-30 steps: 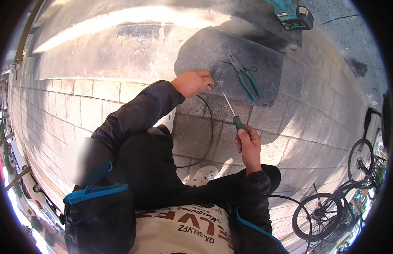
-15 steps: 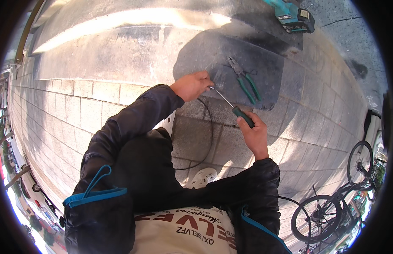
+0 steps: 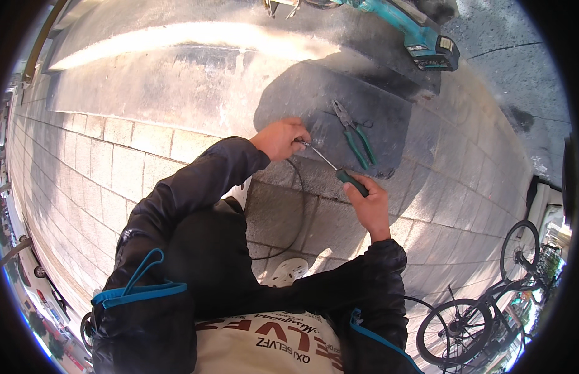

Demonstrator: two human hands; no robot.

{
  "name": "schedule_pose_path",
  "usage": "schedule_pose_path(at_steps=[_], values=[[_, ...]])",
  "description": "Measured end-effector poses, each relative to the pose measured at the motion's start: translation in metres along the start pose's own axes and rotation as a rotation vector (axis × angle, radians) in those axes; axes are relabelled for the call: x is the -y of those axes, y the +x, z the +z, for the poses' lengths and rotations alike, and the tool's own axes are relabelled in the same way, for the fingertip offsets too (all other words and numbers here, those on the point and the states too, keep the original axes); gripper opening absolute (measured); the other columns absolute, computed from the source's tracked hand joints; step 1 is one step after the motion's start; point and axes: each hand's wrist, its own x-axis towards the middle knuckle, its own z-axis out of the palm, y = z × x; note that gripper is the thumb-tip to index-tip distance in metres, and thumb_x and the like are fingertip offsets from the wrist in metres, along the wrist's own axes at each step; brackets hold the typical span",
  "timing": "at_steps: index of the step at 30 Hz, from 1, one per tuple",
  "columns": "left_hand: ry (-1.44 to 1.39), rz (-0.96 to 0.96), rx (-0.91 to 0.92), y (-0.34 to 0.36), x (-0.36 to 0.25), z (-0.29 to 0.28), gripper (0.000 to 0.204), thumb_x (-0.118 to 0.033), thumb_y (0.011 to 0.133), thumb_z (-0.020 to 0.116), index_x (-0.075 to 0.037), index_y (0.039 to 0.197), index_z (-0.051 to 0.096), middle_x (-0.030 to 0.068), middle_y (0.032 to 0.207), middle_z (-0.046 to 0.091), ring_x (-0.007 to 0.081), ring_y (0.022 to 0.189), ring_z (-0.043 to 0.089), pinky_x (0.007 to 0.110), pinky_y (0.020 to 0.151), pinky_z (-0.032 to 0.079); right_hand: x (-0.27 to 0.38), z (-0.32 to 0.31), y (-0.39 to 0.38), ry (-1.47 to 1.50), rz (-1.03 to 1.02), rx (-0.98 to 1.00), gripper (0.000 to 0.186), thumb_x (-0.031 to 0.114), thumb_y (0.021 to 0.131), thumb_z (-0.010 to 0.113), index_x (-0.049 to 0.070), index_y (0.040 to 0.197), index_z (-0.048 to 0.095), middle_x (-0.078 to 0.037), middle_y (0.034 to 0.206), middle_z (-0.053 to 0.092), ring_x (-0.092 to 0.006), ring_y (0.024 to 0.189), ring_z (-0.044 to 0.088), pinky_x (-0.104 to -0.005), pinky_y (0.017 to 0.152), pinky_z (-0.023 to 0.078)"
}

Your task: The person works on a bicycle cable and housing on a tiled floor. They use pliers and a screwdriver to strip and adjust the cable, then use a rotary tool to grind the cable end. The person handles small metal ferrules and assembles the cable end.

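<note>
My right hand (image 3: 371,209) is wrapped round the dark green handle of a screwdriver (image 3: 350,181). Its thin metal shaft points up and left, to the fingers of my left hand (image 3: 280,139). Those fingers are pinched on the end of a thin black cable (image 3: 303,202), where a small metal piece shows at the screwdriver's tip; the exact contact is too small to tell. From there the cable loops down over the paving between my legs. Just right of my left hand, green-handled pliers (image 3: 353,133) lie on the grey stone ledge (image 3: 389,118), touched by neither hand.
A teal cordless power tool (image 3: 420,40) with a black battery lies beyond the ledge at the upper right. My white perforated shoe (image 3: 287,272) rests on the paving blocks (image 3: 270,209). A bicycle (image 3: 454,327) is at the lower right, and a parked white car (image 3: 35,283) at the far left.
The view has shifted, so more of the power tool shows and the pliers and hands sit slightly lower in the picture. Both hands keep their holds, with the screwdriver still at my left fingers.
</note>
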Motion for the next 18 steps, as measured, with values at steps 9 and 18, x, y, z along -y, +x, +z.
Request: schedule_pose_path(at_steps=[9, 18], values=[[0.014, 0.021, -0.021, -0.002, 0.006, 0.0, 0.022, -0.01, 0.09, 0.075, -0.006, 0.112, 0.077, 0.0151, 0.109, 0.069, 0.039, 0.107, 0.068, 0.046, 0.093, 0.056, 0.03, -0.02, 0.025, -0.186, 0.024, 0.11, 0.041, 0.03, 0.092, 0.082, -0.001, 0.117, 0.078, -0.014, 0.093, 0.078, -0.0176, 0.086, 0.073, -0.0337, 0.08, 0.057], [0.037, 0.069, 0.011, 0.001, 0.008, -0.003, 0.021, -0.01, 0.089, 0.076, -0.005, 0.109, 0.078, 0.0164, 0.109, 0.071, 0.0409, 0.107, 0.068, 0.048, 0.092, 0.056, 0.084, -0.026, 0.061, -0.483, -0.042, 0.24, 0.044, 0.036, 0.089, 0.08, 0.0, 0.115, 0.078, -0.022, 0.1, 0.079, -0.036, 0.094, 0.078, -0.0417, 0.086, 0.059]])
